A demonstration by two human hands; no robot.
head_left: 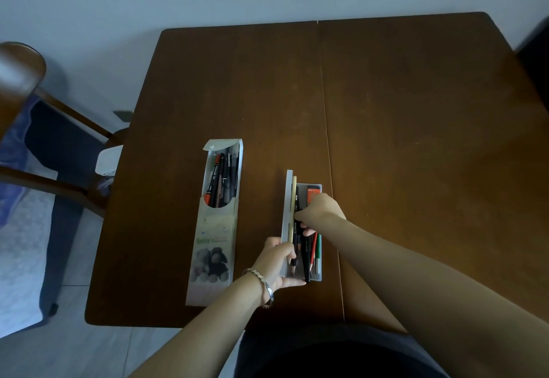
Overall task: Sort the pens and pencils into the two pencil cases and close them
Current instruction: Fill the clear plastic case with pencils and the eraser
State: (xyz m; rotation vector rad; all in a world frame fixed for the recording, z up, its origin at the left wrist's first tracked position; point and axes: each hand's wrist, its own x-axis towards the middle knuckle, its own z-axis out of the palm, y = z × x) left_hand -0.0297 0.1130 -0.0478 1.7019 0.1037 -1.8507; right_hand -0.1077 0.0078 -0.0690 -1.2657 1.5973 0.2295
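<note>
While the brown table (386, 110) carries both cases, the printed case (215, 229), flap open and holding pens, lies well left of the hands. Left hand (277, 262) clamps the box case (318, 275) by its near corner, probably steadying it; right hand (319, 208), just beyond, pinches dark pencils (298, 229) inside.

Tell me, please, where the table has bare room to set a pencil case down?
The whole far half of the table is bare, as is the right side past the seam. Crowded: the near centre, where the left case, right case and both hands sit.
</note>
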